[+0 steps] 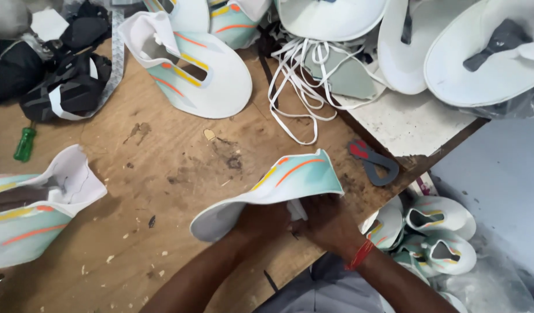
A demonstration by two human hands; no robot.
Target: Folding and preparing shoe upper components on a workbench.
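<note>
Both my hands grip one flat shoe upper (278, 182), white and pale teal with orange and yellow stripes, near the wooden table's front edge. My left hand (261, 220) is partly tucked under its white toe end. My right hand (327, 223), with a red thread at the wrist, holds its underside at the right; a small white piece shows between the two hands.
Another upper (191, 69) lies at the back, a third (35, 214) at the left edge. White laces (296, 81), grey scissors (374, 162), a green-handled tool (24, 144), black pieces (70, 81), white soles (452, 52). More uppers (435, 232) are piled below the table at right.
</note>
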